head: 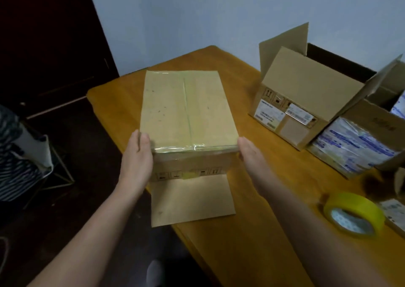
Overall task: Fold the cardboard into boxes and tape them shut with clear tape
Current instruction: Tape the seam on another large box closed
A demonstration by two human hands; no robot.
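Note:
A closed cardboard box (pixel 188 111) sits over the near left part of the wooden table (pixel 122 98). Shiny clear tape runs along its top seam and across its near edge. My left hand (pixel 137 155) presses flat on its left side, thumb at the top corner. My right hand (pixel 249 153) presses on the right side with straight fingers. An untaped flap (pixel 192 199) sticks out from the box's bottom toward me, lying over the table edge. A roll of yellowish clear tape (pixel 354 214) lies flat on the table at the near right, apart from both hands.
An open cardboard box (pixel 306 94) with raised flaps and labels stands at the back right. Beside it another open box (pixel 355 146) holds plastic-wrapped packets. A wire-framed stand with striped cloth (pixel 13 155) is on the dark floor at the left. A pale wall lies behind the table.

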